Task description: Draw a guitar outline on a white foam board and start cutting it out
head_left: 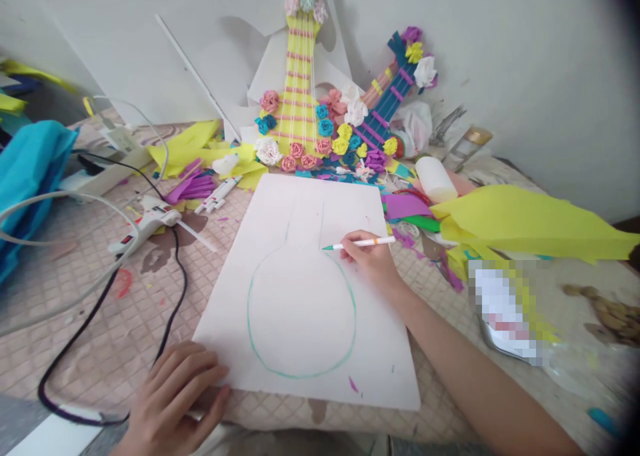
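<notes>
A white sheet of board (310, 349) lies on the table in front of me, with a green outline of a round body and a narrow neck drawn on it. My right hand (373, 259) is closed round a white pen with a green tip (357, 244), and the tip touches the sheet where the neck meets the body. My left hand (173, 399) rests flat at the sheet's near left corner, fingers spread and pressing on the table edge beside it.
Two paper guitars decorated with paper roses, one yellow (300, 83) and one blue (387, 103), lean on the wall behind. A glue gun (147, 219) with a black cord lies left. Yellow foam sheets (525, 223), paper scraps and a white bottle (435, 179) sit at right.
</notes>
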Tool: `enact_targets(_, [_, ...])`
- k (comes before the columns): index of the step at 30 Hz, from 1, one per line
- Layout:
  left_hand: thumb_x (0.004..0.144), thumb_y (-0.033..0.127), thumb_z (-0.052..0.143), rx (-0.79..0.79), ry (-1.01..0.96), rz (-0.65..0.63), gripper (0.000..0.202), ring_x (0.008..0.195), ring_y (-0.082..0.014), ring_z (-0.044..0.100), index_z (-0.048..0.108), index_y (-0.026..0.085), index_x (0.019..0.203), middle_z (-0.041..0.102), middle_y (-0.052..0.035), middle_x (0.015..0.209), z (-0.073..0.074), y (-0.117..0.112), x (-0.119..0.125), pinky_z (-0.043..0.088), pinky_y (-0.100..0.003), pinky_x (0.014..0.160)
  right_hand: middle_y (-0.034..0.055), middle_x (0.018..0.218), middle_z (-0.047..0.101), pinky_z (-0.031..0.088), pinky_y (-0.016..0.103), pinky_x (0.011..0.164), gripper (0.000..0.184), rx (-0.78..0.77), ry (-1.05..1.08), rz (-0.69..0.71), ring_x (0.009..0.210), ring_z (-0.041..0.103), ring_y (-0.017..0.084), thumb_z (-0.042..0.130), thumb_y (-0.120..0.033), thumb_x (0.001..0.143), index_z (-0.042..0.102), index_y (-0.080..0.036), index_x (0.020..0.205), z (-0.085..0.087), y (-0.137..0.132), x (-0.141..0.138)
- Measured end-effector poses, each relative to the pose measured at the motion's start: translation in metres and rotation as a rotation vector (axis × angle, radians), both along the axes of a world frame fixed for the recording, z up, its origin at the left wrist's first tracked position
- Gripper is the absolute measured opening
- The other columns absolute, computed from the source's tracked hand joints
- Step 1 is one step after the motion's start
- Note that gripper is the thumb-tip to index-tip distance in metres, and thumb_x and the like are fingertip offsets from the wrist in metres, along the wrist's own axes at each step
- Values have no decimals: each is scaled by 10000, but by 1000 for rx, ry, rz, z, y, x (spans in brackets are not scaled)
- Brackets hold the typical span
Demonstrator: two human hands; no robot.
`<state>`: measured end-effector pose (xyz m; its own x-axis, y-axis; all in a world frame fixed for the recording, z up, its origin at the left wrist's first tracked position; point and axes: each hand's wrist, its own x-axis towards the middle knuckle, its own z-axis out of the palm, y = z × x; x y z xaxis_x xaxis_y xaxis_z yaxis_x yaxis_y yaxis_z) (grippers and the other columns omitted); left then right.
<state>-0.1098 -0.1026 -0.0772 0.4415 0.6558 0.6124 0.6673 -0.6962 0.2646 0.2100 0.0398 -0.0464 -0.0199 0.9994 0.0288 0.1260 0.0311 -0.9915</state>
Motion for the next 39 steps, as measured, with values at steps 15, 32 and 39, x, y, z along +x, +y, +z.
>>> enact_targets(15, [682, 164, 653, 37, -17, 101, 212, 796, -194, 572, 601, 177, 888, 610, -59, 852, 5, 1, 2, 481, -341, 711, -52, 473, 483, 362, 221, 455, 83, 194, 20, -278, 449, 441, 78, 598, -249, 726, 590, -179, 682, 27, -16, 7])
enact_targets(32, [790, 165, 538, -180, 27, 110, 297, 1020, -177, 582, 540, 174, 1088, 579, -92, 1141, 13, -3, 23, 496, -272, 872, 13, 708, 660, 481, 244, 546, 90, 193, -140, -363, 631, 605, 142, 627, -272, 752, 625, -226, 829, 58, -105, -16])
enact_targets(39, [717, 338, 657, -167, 184, -54, 465, 1105, -238, 543, 538, 153, 1127, 579, -129, 1181, 21, 1, 20, 507, -322, 880, 15, 758, 658, 473, 246, 590, 109, 203, -355, 20, 675, 601, 146, 559, -260, 787, 624, -207, 856, 48, -84, -38])
